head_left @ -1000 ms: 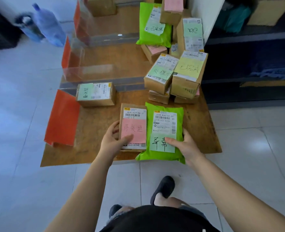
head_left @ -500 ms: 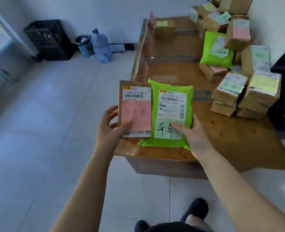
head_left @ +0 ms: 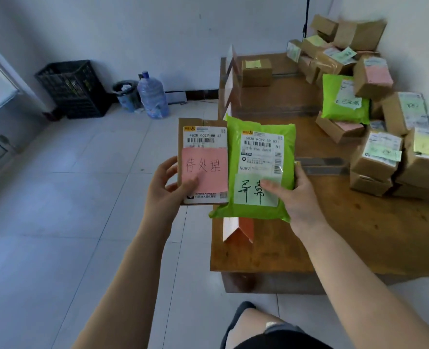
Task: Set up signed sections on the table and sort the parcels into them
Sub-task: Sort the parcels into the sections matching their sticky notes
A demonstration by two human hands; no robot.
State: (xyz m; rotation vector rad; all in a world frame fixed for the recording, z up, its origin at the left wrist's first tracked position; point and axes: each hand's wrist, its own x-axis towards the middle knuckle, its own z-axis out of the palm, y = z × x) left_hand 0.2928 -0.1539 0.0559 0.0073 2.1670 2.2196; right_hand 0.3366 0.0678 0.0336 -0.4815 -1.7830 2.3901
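Note:
My left hand grips a flat brown cardboard parcel with a pink handwritten note, thumb across the note. My right hand grips a green plastic mailer with a pale green note, thumb on the note. Both parcels are held up side by side above the near left corner of the wooden table. A folded orange sign stands on the table just below the mailer. More signs stand along the table's left edge, with clear dividers across the top.
A pile of labelled cardboard boxes and another green mailer fills the table's right side. One box sits alone at the far end. On the tiled floor by the wall stand a black crate, a bin and a water bottle.
Both hands have lifted the two parcels off the table and hold them up. The view has swung left, bringing the floor, crate and water bottle into sight.

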